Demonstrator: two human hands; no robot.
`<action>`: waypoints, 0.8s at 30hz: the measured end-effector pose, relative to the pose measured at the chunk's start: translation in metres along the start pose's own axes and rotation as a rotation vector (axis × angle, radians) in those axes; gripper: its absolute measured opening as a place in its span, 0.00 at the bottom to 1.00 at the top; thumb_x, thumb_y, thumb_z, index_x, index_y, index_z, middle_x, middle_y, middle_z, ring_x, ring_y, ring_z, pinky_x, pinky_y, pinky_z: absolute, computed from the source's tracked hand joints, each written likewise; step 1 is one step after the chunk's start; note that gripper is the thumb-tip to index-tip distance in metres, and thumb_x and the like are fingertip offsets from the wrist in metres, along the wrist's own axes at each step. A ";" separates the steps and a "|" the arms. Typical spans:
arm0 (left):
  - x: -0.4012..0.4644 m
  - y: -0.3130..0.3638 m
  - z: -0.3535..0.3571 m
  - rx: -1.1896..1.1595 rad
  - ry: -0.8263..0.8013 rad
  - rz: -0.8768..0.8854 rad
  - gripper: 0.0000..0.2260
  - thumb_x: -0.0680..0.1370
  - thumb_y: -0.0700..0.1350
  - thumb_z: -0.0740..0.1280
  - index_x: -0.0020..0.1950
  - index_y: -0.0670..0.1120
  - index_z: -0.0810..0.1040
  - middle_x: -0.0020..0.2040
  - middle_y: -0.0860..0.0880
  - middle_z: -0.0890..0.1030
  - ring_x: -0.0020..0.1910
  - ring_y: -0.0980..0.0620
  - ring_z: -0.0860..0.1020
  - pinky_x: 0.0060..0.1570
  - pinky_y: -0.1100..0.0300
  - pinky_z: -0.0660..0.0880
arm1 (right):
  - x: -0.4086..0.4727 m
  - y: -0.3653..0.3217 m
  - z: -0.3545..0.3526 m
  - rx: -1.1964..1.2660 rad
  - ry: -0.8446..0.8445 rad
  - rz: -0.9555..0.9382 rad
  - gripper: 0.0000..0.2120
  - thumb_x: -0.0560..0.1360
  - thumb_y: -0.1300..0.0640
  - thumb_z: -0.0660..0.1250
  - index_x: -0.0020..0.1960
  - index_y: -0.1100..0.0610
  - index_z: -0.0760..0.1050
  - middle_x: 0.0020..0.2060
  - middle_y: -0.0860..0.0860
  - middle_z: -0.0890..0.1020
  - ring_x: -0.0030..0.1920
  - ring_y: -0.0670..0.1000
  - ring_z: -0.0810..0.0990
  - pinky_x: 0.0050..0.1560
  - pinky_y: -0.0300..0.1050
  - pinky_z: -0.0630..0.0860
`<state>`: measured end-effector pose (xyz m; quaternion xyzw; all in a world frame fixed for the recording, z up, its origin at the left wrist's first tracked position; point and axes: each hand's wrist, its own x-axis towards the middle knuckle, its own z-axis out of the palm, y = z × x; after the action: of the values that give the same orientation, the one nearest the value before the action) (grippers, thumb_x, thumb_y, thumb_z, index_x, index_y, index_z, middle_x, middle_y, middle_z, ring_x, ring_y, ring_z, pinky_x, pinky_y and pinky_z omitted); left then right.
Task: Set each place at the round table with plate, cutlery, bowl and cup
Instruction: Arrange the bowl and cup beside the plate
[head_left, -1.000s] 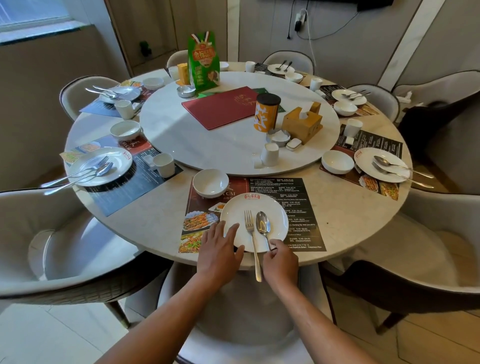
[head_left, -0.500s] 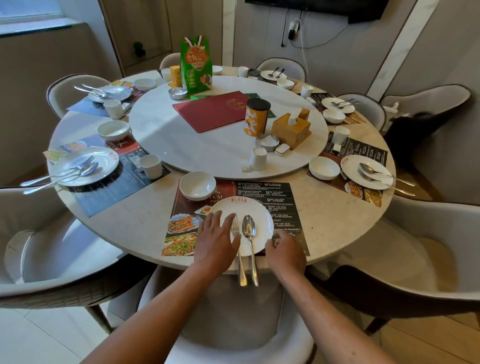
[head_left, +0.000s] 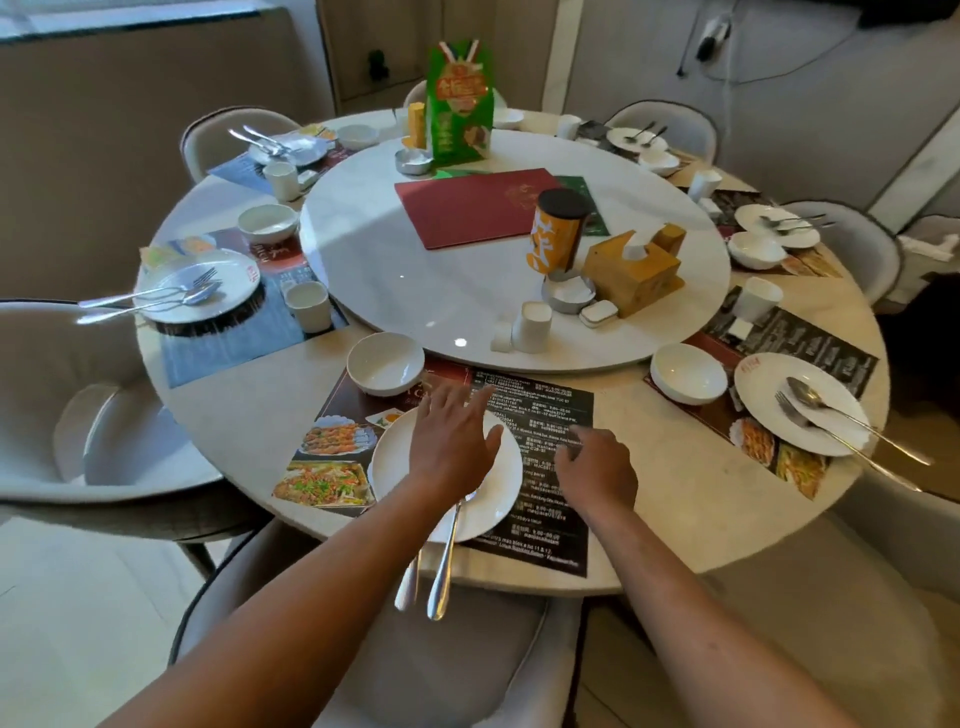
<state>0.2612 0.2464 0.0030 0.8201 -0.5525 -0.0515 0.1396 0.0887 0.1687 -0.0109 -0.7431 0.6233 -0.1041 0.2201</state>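
At the near place a white plate (head_left: 395, 467) lies on a printed menu mat (head_left: 540, 405). A fork (head_left: 406, 587) and a spoon (head_left: 441, 577) lie on the plate, their handles sticking out over the table's edge. My left hand (head_left: 452, 441) hovers over the plate with fingers spread, holding nothing. My right hand (head_left: 597, 467) is over the mat to the plate's right, fingers loosely bent, empty. A white bowl (head_left: 385, 362) stands beyond the plate. A white cup (head_left: 532, 326) sits on the turntable's near rim.
The round table (head_left: 649, 519) has a white turntable (head_left: 467, 280) carrying a red menu, an orange canister, a tissue box and a green carton. Other places left (head_left: 197, 286) and right (head_left: 800, 405) hold plates, cutlery, bowls and cups. Grey chairs ring the table.
My left hand has lifted off the plate's left side and moved forward over it with fingers spread. My right hand has left the cutlery handles and moved right over the mat.
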 end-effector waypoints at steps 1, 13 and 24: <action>0.008 0.008 0.002 0.014 -0.004 -0.018 0.24 0.81 0.59 0.60 0.76 0.53 0.65 0.73 0.47 0.71 0.74 0.45 0.65 0.74 0.48 0.62 | 0.012 0.004 -0.003 -0.020 -0.024 -0.036 0.22 0.80 0.48 0.61 0.73 0.50 0.71 0.70 0.50 0.73 0.68 0.54 0.71 0.62 0.52 0.75; 0.137 0.046 0.020 0.033 0.030 -0.364 0.19 0.81 0.57 0.63 0.65 0.45 0.74 0.58 0.44 0.78 0.59 0.42 0.75 0.50 0.49 0.73 | 0.113 0.037 -0.005 -0.293 -0.189 -0.382 0.27 0.79 0.42 0.62 0.75 0.50 0.66 0.74 0.52 0.67 0.71 0.56 0.66 0.66 0.53 0.71; 0.191 0.031 0.045 0.051 0.008 -0.422 0.22 0.79 0.60 0.65 0.58 0.41 0.79 0.56 0.42 0.79 0.57 0.40 0.77 0.52 0.50 0.74 | 0.119 0.047 -0.004 -0.352 -0.192 -0.479 0.28 0.80 0.40 0.58 0.76 0.50 0.63 0.74 0.52 0.65 0.71 0.56 0.65 0.64 0.53 0.72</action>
<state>0.2960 0.0525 -0.0174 0.9211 -0.3691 -0.0623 0.1070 0.0696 0.0467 -0.0434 -0.9021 0.4150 0.0271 0.1153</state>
